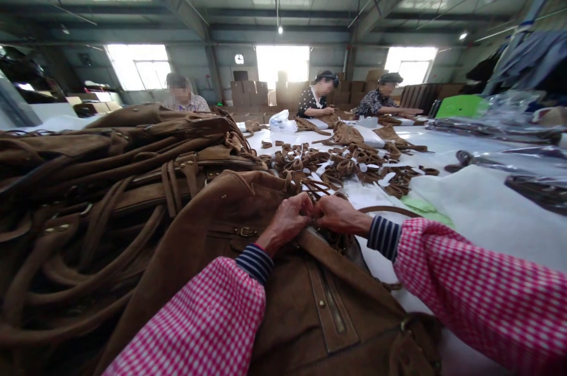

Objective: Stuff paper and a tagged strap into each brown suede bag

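In front of me lies a large brown suede bag (pixel 261 299) with a zipped pocket (pixel 334 299) and a small buckled strap (pixel 244 232). At its upper edge my left hand (pixel 290 216) is closed, thumb and fingers pinched together. My right hand (pixel 334 213) meets it there, also closed in a pinch. Whatever sits between the fingertips is too small and hidden to name. A thin brown strap (pixel 390 209) runs out behind my right wrist.
To the left rises a pile of similar brown bags (pixel 110 187) with handles. Beyond my hands, many short brown straps with white tags (pixel 336 163) cover the white table (pixel 473 193). Plastic-wrapped pieces (pixel 522 151) lie at right. Several people, including one in dotted clothing (pixel 310 101), sit across the table.
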Demonstrator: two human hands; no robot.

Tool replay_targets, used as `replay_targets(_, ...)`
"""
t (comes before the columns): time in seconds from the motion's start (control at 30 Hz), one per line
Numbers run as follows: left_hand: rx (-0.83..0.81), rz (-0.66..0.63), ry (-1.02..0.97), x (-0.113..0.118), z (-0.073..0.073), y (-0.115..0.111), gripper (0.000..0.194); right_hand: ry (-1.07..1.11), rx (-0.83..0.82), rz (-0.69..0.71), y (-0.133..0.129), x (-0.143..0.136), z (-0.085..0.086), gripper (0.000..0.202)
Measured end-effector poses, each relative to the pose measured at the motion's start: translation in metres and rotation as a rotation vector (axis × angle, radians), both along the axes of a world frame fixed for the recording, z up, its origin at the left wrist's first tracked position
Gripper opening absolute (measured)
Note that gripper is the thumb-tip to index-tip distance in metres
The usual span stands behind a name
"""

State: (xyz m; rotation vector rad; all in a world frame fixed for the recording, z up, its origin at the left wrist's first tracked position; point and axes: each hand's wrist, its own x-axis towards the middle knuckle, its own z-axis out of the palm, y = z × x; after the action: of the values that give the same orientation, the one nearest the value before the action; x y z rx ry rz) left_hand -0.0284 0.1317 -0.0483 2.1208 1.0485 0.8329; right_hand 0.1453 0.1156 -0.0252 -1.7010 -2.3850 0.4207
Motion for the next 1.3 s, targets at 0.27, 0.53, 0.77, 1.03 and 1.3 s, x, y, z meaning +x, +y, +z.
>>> replay_targets(0.27, -0.003, 0.018, -0.058, 0.001, -0.006, 0.004, 0.018, 0.067, 0.073, 0.049, -0.01, 0.003, -0.003, 0.019)
replay_targets(0.53, -0.058, -0.078, -0.026, -0.003, -0.003, 0.007, 0.024, 0.233, 0.081, 0.122, -0.009, 0.01, -0.012, 0.013)
replay_targets(0.77, -0.087, -0.048, 0.042, 0.001, -0.001, 0.005, 0.022, 0.29, 0.148, 0.16, -0.016, 0.014, -0.018, 0.015)
replay_targets(1.03, -0.042, 0.041, 0.093, 0.012, 0.009, -0.004, 0.023, 0.298, 0.162, 0.184, -0.019, 0.021, -0.02, 0.018)
replay_targets(1.3, -0.142, 0.047, -0.171, 0.005, 0.001, 0.005, 0.025, 0.38, 0.053, 0.15, -0.008, 0.016, -0.012, 0.016)
